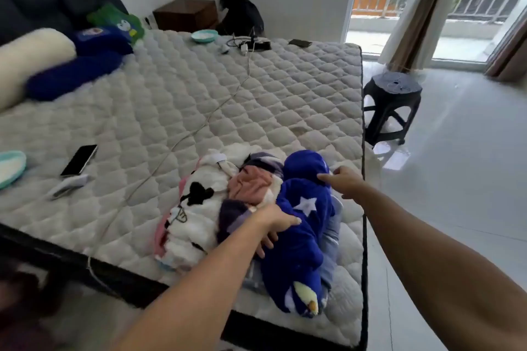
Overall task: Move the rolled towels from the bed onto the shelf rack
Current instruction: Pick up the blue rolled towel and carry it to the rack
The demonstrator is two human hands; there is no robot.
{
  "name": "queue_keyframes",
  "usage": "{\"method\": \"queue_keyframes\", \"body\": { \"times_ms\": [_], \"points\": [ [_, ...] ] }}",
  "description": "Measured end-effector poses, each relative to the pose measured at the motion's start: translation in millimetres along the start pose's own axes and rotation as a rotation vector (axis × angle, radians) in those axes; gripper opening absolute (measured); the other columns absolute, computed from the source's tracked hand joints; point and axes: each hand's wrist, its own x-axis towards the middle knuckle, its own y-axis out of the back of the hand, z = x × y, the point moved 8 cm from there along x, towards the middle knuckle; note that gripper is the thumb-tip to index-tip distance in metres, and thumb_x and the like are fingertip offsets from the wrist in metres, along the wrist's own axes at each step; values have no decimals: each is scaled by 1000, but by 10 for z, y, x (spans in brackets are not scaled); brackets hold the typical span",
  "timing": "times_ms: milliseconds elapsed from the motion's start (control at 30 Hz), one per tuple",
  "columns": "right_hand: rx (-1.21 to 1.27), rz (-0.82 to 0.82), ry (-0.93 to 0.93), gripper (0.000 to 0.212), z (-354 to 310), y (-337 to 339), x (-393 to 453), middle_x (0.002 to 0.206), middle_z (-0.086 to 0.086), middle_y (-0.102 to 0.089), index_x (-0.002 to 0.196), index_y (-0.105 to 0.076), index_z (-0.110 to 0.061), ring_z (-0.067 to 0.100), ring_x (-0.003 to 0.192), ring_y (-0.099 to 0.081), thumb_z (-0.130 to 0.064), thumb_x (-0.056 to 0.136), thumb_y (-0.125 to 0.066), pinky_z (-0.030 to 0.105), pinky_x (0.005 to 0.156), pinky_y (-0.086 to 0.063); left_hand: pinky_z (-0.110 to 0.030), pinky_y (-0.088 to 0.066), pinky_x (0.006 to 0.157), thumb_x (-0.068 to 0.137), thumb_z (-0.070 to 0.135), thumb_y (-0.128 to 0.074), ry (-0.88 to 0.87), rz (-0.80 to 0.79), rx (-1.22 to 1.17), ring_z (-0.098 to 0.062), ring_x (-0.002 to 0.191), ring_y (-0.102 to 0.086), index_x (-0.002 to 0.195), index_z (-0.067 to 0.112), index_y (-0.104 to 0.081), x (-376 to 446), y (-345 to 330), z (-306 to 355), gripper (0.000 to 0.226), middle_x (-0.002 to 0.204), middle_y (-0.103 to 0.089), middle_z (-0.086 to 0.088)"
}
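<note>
Several rolled towels lie in a heap at the near right corner of the bed [176, 100]. A blue towel with white stars [299, 242] lies nearest the edge. Beside it are a pink and purple roll [251, 182] and a white roll with black cartoon marks [191, 214]. My left hand [273, 225] grips the left side of the blue towel, thumb on top and fingers tucked under. My right hand [342, 179] reaches over the far end of the blue towel, fingers extended and touching its top. No shelf rack is in view.
A phone [79, 160], a remote [68, 186] and a long white cable [182, 139] lie on the mattress. Pillows [71, 65] sit at the far left. A black stool [390, 108] stands on the white floor right of the bed.
</note>
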Motion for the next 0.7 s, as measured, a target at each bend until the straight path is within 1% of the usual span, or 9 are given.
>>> {"method": "queue_keyframes", "body": {
  "times_ms": [100,167,233,333,433,467,533,600,700],
  "points": [
    [22,-8,-5,66,-35,-11,242,125,15,-58,136,-46,-7,28,109,-56,-50,88,-63,38,87,-47,-48,-54,89,87,57,-56,52,62,84,-34,102,-60,141,3,-38,36,-67,-53,79,133,-55,-19],
    [83,-13,-25,85,-69,-36,395,142,18,-47,147,-32,-11,35,123,-51,-55,82,-67,45,93,-46,-41,-48,98,85,64,-53,67,88,206,-34,118,-56,145,2,-35,34,-94,-165,89,144,-47,-17],
    [109,-10,-17,97,-129,-67,551,150,17,-38,150,-25,-12,38,131,-46,-56,77,-71,49,97,-46,-40,-44,103,84,69,-50,104,63,219,-35,130,-48,147,2,-32,35,-206,-313,94,151,-40,-17],
    [63,-28,16,98,-224,-122,709,152,15,-35,151,-27,-16,38,134,-42,-55,75,-74,52,103,-44,-40,-49,93,82,69,-52,185,2,-30,-38,130,-48,149,2,-25,12,-365,-524,99,152,-36,-18],
    [59,-59,-4,92,-171,-199,773,147,13,-40,147,-32,-18,36,129,-47,-52,74,-76,51,98,-48,-50,-51,89,74,72,-60,272,-103,-323,-40,130,-46,153,13,-16,51,-590,-719,108,155,-29,-18],
    [75,-60,-24,88,-138,-213,777,144,13,-43,144,-33,-18,36,125,-49,-51,74,-76,52,95,-50,-55,-52,87,68,74,-64,286,-123,-410,-41,129,-47,153,18,-16,67,-653,-768,112,156,-29,-18],
    [108,-47,-51,82,-88,-231,777,139,14,-46,141,-34,-18,37,119,-52,-46,76,-75,54,92,-52,-58,-55,78,59,74,-71,265,-130,-540,-41,124,-51,151,22,-23,140,-758,-837,116,153,-34,-15],
    [136,-16,-54,78,-57,-238,762,137,15,-48,141,-34,-17,37,117,-53,-42,78,-72,54,93,-52,-57,-57,76,58,66,-77,228,-97,-661,-38,117,-56,144,18,-35,198,-831,-871,107,145,-46,-12],
    [237,23,-87,76,3,-250,703,134,15,-50,139,-35,-17,37,113,-54,-37,75,-71,55,93,-52,-58,-56,83,68,49,-80,196,-23,-827,-34,105,-64,129,15,-52,242,-894,-894,75,125,-63,-12]
  ]
}}
